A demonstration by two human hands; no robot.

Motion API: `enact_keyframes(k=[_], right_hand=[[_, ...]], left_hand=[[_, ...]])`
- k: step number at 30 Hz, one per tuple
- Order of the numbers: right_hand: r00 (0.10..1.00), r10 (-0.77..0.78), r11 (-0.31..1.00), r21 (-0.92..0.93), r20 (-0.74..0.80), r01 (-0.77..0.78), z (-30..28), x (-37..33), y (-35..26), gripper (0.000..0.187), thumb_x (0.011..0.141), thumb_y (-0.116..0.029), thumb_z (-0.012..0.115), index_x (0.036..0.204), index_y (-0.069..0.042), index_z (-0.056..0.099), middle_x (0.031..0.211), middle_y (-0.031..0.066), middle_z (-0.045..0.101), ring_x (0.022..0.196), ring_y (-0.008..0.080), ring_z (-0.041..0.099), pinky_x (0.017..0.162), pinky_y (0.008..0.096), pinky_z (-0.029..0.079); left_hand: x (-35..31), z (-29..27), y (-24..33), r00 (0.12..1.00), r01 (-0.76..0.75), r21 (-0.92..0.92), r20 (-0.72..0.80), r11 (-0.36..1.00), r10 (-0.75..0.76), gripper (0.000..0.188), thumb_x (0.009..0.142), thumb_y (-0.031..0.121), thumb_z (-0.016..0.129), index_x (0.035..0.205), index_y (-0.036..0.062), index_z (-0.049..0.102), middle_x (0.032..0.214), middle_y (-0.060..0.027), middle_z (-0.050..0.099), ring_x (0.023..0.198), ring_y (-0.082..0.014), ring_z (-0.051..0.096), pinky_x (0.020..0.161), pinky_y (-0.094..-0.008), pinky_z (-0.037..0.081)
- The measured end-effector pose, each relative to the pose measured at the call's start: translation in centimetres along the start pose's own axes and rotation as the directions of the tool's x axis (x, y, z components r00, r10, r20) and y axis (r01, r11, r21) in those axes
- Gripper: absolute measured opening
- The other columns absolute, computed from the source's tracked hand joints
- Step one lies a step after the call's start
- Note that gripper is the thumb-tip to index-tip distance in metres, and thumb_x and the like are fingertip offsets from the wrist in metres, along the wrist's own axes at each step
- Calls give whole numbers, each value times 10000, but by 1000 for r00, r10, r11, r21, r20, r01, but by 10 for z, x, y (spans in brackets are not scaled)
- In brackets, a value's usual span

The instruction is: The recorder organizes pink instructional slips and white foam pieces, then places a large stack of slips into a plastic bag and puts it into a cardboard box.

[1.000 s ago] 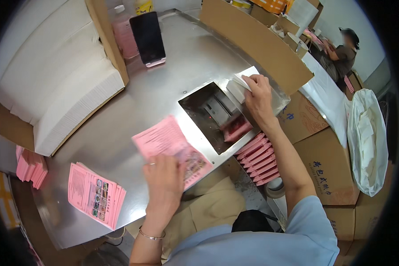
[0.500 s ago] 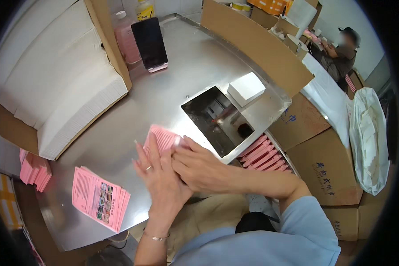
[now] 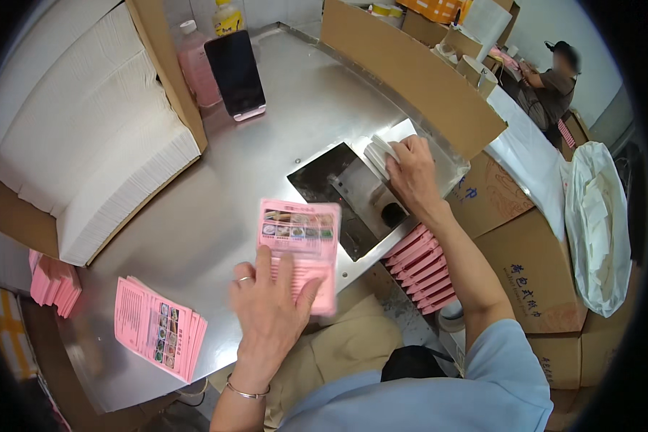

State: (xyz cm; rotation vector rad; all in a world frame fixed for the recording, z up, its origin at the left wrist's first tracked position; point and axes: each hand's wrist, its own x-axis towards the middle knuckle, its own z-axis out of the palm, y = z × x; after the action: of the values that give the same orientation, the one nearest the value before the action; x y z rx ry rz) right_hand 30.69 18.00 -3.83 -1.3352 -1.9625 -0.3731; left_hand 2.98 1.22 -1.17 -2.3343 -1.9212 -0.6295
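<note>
My left hand (image 3: 275, 299), ringed and with fingers spread, presses on a pink printed pouch (image 3: 299, 227) near the table's front edge. Small food pictures cover the upper part of the pouch, and my thumb and fingers rest on its striped lower part. To the right, beyond the dark square opening (image 3: 320, 176), my right hand (image 3: 412, 171) grips some folded white tissues (image 3: 381, 153) at the white stack. The fingertips are partly hidden behind the tissues. A pile of similar pink pouches (image 3: 158, 327) lies to the left of my left hand.
A big carton (image 3: 198, 119) of white folded tissues stands at the left. Behind are a phone on a stand (image 3: 236, 75) and bottles (image 3: 198, 65). Filled pink packs (image 3: 425, 270) sit in rows below the table's right edge, beside cartons (image 3: 529, 273). Another person (image 3: 554, 86) sits far right.
My hands have parted. The right one has moved right and back to the white tissues and taken hold of some. The pouch under my left hand now shows its pictured face.
</note>
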Motion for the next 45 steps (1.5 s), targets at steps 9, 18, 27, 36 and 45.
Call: enact_keyframes(k=[9, 18, 27, 36, 45], right_hand=[[732, -678, 659, 494, 66, 567, -61, -76, -151, 341, 866, -112, 596, 1195, -34, 646, 1128, 204, 602, 1143, 413, 589, 1055, 664, 385], [928, -115, 906, 421, 355, -49, 39, -23, -81, 178, 873, -83, 541, 1005, -24, 646, 1004, 262, 656, 1005, 406, 643, 955, 602, 456], [993, -102, 979, -182, -52, 91, -14, 2, -58, 168, 843, -181, 668, 828, -14, 674, 893, 156, 635, 914, 323, 621, 732, 442, 480], [999, 22, 993, -118, 37, -18, 12, -6, -7, 172, 837, -148, 680, 955, -22, 673, 918, 120, 565, 922, 294, 553, 773, 432, 450], [802, -557, 827, 231, 215, 512, -29, -55, -116, 463, 835, -75, 595, 1278, 49, 542, 1116, 198, 630, 1144, 425, 592, 1052, 618, 426]], left_hand=[[1, -12, -18, 996, 18, -241, 89, 970, 3, 798, 660, 288, 796, 1379, 80, 517, 1089, -190, 522, 980, -367, 504, 823, -462, 403], [-13, -18, -15, 999, 18, -389, 50, 921, 2, 595, 766, -17, 659, 1346, 48, 542, 978, -157, 557, 862, -325, 559, 778, -415, 448], [-104, -66, -113, 848, 489, 255, -361, 834, -387, 249, 801, -27, 583, 1042, 37, 576, 1077, -166, 602, 1056, -382, 542, 950, -460, 422], [-62, -58, -93, 945, 255, -282, -132, 925, -300, 279, 851, -43, 567, 1123, 18, 564, 986, -167, 565, 996, -368, 556, 879, -459, 443], [-4, 6, -12, 987, -160, -467, -58, 870, 150, 553, 718, 145, 750, 1202, -37, 554, 1321, -279, 519, 1239, -461, 483, 944, -526, 414]])
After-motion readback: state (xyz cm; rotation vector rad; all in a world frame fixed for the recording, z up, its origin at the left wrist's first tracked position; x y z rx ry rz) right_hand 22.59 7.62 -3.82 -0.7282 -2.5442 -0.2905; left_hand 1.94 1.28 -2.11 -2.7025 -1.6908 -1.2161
